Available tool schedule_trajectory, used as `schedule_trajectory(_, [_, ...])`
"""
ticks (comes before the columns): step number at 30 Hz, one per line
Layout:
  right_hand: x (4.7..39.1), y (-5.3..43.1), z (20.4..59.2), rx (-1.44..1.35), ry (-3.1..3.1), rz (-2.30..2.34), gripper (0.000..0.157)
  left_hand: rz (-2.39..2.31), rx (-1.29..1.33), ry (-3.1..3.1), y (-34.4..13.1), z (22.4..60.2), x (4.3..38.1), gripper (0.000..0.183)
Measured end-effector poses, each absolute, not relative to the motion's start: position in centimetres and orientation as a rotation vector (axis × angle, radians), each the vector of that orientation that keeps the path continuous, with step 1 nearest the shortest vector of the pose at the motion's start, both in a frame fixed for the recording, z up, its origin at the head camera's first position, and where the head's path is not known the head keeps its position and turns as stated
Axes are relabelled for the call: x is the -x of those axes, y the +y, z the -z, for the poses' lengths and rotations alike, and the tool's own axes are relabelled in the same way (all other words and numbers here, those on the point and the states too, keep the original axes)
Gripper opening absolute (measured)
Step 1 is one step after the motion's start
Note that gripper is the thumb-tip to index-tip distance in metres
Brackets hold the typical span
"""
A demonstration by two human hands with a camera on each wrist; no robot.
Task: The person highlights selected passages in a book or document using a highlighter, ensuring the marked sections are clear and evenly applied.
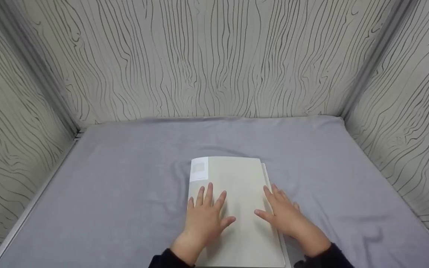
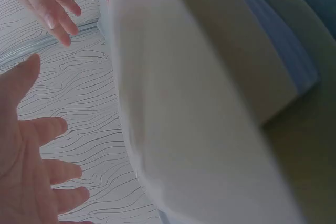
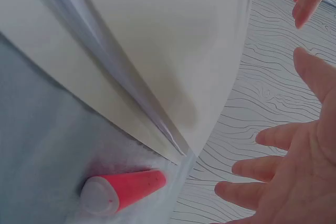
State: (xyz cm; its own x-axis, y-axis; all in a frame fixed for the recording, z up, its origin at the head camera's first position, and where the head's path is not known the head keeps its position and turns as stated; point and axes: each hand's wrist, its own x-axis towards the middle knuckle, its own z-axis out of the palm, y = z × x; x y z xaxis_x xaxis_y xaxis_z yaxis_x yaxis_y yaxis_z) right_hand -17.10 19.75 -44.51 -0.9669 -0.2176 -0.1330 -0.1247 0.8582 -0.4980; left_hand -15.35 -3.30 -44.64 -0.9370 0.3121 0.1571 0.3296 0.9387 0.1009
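Observation:
A closed cream folder [image 1: 237,175] lies on the grey cloth, a white label [image 1: 199,169] at its far left corner. Above its left half my left hand [image 1: 204,221] is spread, with fingers straight and nothing held. My right hand [image 1: 286,217] hovers by the folder's right edge, fingers extended, also holding nothing. Shadows fall on the cover beneath both hands. From the right wrist, the bluish page edges [image 3: 113,51] show between the covers. Beside the folder in that view lies a red tube with a whitish end [image 3: 126,190]; I cannot make it out in the head view.
Grey cloth [image 1: 117,186] with soft wrinkles covers the table. Panels with a wood-grain pattern [image 1: 214,59] stand at the back and both sides, joined by grey metal posts [image 1: 374,63]. A metal edge [image 1: 32,206] runs along the table's left side.

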Motion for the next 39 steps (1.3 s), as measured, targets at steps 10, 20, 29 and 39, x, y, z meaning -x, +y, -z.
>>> schedule_trajectory(10, [16.6, 20.3, 45.0, 0.286, 2.808, 0.742, 0.074, 0.151, 0.583, -2.945, -3.8, 45.2, 14.2, 0.067])
schedule_trajectory(20, [16.0, 21.1, 45.3, 0.381, 2.764, 0.823, 0.068, 0.046, 0.795, -2.952, -4.4, 46.1, 11.9, 0.073])
schedule_trajectory(29, [15.6, 21.5, 45.3, 0.455, 2.691, 0.885, 0.070, 0.082, 0.840, -3.031, -4.7, 46.9, 11.1, 0.086])
schedule_trajectory(39, [15.3, 22.0, 45.5, 0.497, 2.650, 0.895, 0.070, 0.045, 0.879, -3.030, -5.1, 47.6, 10.8, 0.086])
